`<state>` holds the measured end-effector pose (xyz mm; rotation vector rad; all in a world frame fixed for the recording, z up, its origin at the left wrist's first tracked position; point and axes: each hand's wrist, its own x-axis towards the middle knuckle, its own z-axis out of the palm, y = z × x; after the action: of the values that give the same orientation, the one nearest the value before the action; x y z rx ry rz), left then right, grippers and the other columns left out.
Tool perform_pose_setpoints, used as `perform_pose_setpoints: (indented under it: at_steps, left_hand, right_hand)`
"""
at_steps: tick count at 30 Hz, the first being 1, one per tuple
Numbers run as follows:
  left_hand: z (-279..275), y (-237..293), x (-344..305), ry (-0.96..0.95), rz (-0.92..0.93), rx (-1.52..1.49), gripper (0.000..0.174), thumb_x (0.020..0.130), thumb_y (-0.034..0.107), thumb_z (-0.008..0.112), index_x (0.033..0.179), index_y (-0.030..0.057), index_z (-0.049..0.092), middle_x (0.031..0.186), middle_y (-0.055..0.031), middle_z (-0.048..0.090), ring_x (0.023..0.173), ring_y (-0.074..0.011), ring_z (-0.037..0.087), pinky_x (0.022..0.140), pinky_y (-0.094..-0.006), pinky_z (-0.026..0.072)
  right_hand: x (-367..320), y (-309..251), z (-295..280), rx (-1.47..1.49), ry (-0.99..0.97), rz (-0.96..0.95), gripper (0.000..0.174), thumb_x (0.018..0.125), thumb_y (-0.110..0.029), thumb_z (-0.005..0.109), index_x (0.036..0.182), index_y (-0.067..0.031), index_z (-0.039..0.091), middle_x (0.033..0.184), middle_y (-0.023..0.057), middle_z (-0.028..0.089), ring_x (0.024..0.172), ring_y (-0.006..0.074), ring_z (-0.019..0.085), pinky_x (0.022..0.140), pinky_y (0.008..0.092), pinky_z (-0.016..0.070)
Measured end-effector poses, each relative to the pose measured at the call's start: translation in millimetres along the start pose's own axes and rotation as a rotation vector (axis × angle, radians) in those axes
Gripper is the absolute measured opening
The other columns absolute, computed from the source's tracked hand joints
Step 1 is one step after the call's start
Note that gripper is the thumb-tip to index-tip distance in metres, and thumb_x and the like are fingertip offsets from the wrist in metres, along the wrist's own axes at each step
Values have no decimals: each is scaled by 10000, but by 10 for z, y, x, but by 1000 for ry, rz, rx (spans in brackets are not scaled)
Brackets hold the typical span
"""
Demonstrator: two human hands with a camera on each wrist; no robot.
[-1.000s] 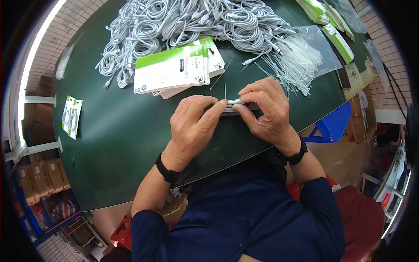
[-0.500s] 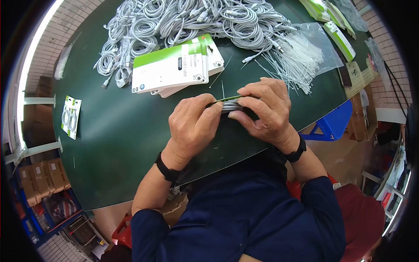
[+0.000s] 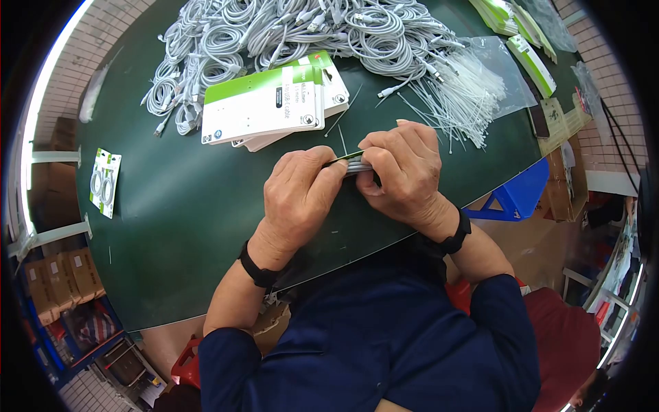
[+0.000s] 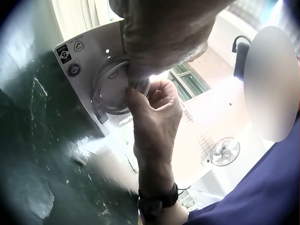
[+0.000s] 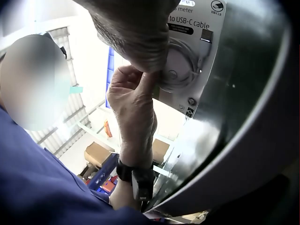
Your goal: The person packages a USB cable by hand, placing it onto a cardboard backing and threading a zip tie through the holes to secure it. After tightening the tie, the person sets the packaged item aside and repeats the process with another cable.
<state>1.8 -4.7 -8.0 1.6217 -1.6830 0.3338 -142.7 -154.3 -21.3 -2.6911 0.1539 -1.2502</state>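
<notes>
Both hands hold a white and green packaging card between them, with its thin edge toward the head camera. Against its printed face lies a coiled grey USB cable, its metal plug near the card's side in the right wrist view. My left hand pinches the card and coil from the left. From the right, my right hand grips them with curled fingers. The card's back shows in the left wrist view, with more of the coil against it. A thin cable tie sticks up behind the card.
A stack of printed cards lies beyond the hands. Behind it spreads a large heap of coiled cables, with loose cable ties to its right. A packed card lies at far left. The table's edge runs near the body.
The card has tipped so its dark edge shows above the coil. My right hand has shifted left, closer to my left hand, and its fingers have curled in more.
</notes>
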Motion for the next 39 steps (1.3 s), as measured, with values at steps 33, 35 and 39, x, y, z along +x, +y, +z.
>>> perform_pose_setpoints:
  at_steps: [33,35,39]
  left_hand:
    - [-60,53,-111,-16,19,-126,260,719,-37,824,925,35,682,960,-99,689,775,-269,677,684,-382,551]
    - [-82,29,-116,-5,15,-123,260,721,-35,819,931,36,682,961,-96,685,773,-267,672,685,-384,549]
    - [-100,12,-118,8,21,-146,259,721,-30,809,933,40,676,951,-92,673,765,-265,667,684,-385,544]
  right_hand:
    - [474,835,313,107,-587,102,443,796,-249,892,1124,16,756,1246,126,696,1201,333,619,1039,413,526]
    - [458,855,379,125,-589,93,380,782,-247,894,1053,-9,775,1142,113,708,1107,329,644,979,418,539]
    - [376,876,349,272,-655,127,177,814,-131,863,877,-20,741,933,111,695,866,313,677,781,425,542]
